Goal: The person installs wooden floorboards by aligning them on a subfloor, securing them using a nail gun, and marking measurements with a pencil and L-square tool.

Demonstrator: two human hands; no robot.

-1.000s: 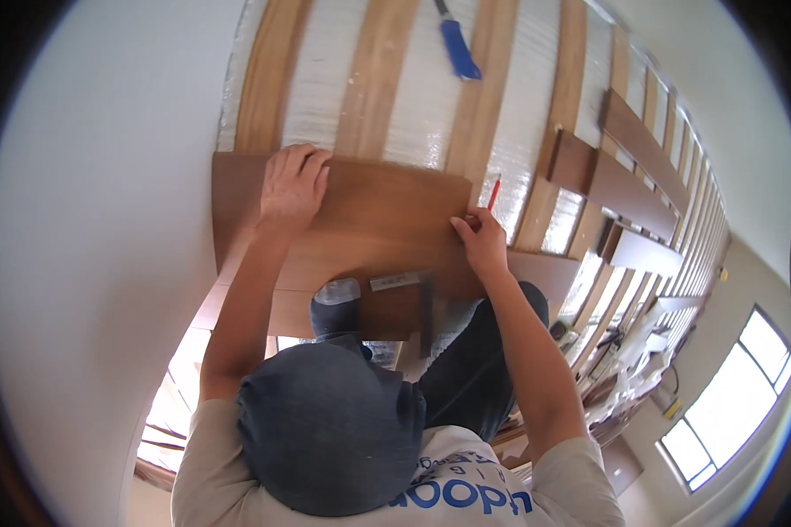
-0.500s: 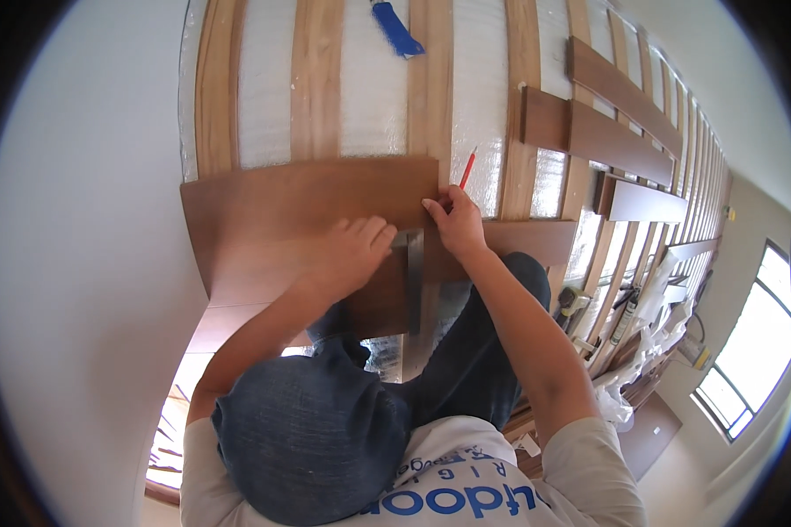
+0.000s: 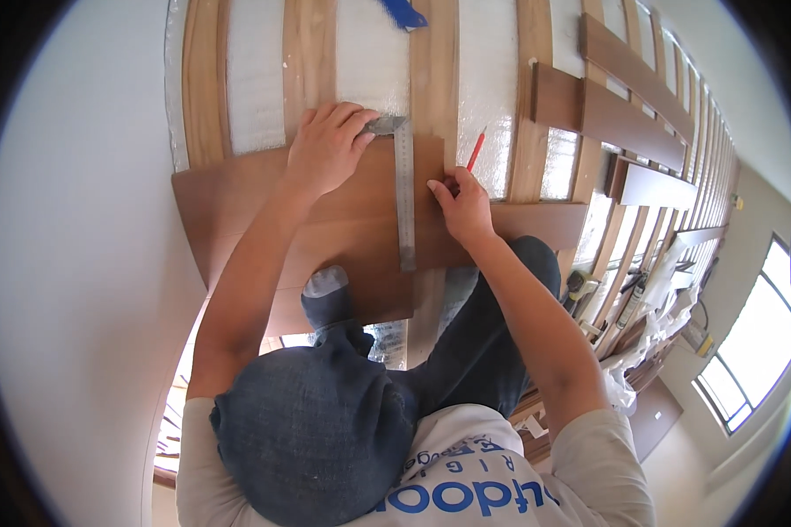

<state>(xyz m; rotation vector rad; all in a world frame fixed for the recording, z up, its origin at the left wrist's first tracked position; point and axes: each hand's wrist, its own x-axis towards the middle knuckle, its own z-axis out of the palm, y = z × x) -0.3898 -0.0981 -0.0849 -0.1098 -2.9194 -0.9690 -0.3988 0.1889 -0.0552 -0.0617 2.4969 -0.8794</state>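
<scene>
Person's left hand (image 3: 330,147) has fingers gripping the try square (image 3: 404,189) by its stock, blade across the brown floorboard (image 3: 360,193) just right of them; right hand (image 3: 464,209) fingers pinch a red pencil (image 3: 476,151), tip beyond them.

A metal square (image 3: 404,198) is lying across a smooth brown plank (image 3: 360,193), its thick handle sitting at the far edge in the left hand (image 3: 327,151) and its long, ruled blade running back toward the person near the plank's right end. A slim red pencil (image 3: 475,151) is sticking out from the right hand (image 3: 464,206), its tip pointing away.
</scene>
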